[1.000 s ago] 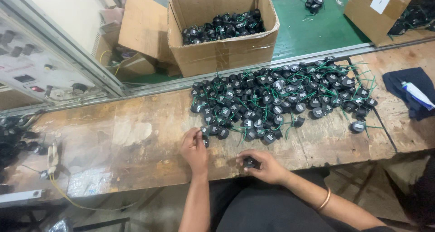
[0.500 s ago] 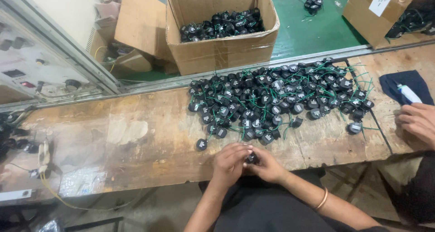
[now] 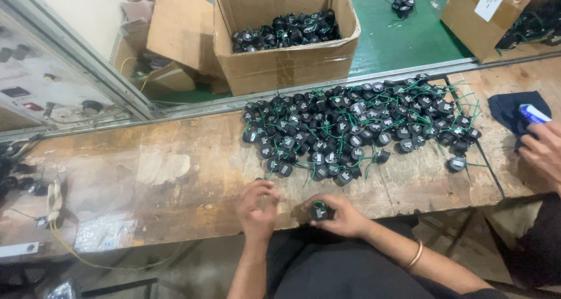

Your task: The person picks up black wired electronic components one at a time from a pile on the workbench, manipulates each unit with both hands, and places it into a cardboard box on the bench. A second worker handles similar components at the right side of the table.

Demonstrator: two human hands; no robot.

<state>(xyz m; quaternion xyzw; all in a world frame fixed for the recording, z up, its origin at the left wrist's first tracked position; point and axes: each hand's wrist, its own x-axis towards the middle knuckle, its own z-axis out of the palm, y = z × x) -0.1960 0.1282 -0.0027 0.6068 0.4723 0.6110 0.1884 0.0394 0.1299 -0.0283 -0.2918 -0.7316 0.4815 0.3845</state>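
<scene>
From the head camera, the right hand (image 3: 345, 216) curls its fingers closed around a small black round part (image 3: 320, 211) with a green wire, held at the near edge of the worn wooden bench (image 3: 175, 176), while the left hand (image 3: 257, 208) sits just beside it with fingers loosely bent and holding nothing (its fingertips point toward the part). The part looks light, rigid and compact, best gripped around its body since the thin wire would likely snag or bend. Bare bench lies to the left; the heap of like parts (image 3: 356, 129) crowds the far side, and another person's hand (image 3: 543, 153) rests at the right edge.

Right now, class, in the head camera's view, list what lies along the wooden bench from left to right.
Yellow cable → left hand → right hand holding a black round part → lone black part → dark blue cloth → another person's hand.
</scene>
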